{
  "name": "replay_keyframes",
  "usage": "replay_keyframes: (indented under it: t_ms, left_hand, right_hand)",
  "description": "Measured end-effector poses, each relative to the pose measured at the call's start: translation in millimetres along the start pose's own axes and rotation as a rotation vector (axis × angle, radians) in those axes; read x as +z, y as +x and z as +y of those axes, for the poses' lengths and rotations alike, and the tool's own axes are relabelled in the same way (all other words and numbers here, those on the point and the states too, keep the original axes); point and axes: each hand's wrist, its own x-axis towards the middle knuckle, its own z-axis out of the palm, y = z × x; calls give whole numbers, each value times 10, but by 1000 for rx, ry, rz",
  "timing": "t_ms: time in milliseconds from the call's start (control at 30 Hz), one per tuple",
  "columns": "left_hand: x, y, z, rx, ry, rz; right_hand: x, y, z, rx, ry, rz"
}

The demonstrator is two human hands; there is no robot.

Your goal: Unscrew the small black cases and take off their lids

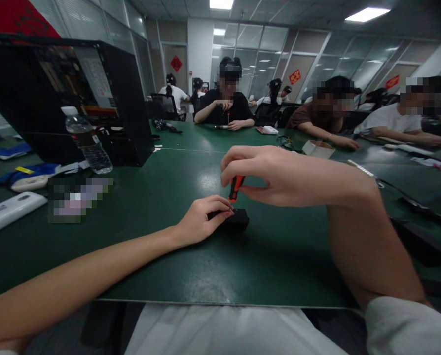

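My right hand is closed round the top of a small screwdriver with an orange and black handle, held upright. Its tip points down onto a small black block lying on the green table. My left hand rests on the table beside the block, its fingers curled on the block's left side and touching the screwdriver's lower end. The part of the block under the fingers is hidden.
A black computer case stands at the left with a water bottle in front of it. A white device and blue items lie at the left edge. Several other people sit across the table, with a cardboard box near them.
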Motion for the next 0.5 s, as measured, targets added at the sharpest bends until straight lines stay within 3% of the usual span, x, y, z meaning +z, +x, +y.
replay_keyframes:
  t_ms: [100,233,367,500]
  left_hand:
    - [-5,-6,-10,7,-9,5]
    - [6,-14,-14,19,33,-14]
    - [51,2,-2,-4,126,-86]
    - [72,38,-10,-91,258,-223]
  right_hand:
    - [3,-5,21,34,-37,38]
    - [11,26,43,142,-105,-27]
    - [34,28,54,141,-83,-124]
    - [95,-144,71,242,-94,-149]
